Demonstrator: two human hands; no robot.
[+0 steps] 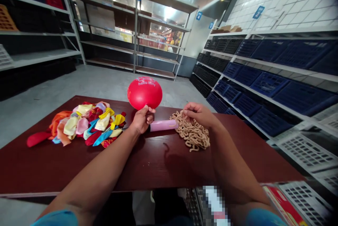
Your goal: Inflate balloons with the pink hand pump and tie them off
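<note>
My left hand (143,120) pinches the neck of an inflated red balloon (145,93) with "hello kitty" printed on it, which stands upright above the fingers. Beside that hand lies a pink hand pump (163,125) with a black end, pointing right. Over a pile of short tan cords (194,135), my right hand (198,112) is closed, thumb against fingers; whatever is between them is hidden. Several uninflated balloons (81,126) in many colours are heaped to the left, with a red one (38,139) at the heap's edge.
Everything rests on a dark red table (148,162). Bare metal shelves (136,39) stand behind it. At the right, a rack holds blue crates (269,85); a white crate (306,150) sits low beside the table. More shelving (39,56) is on the left.
</note>
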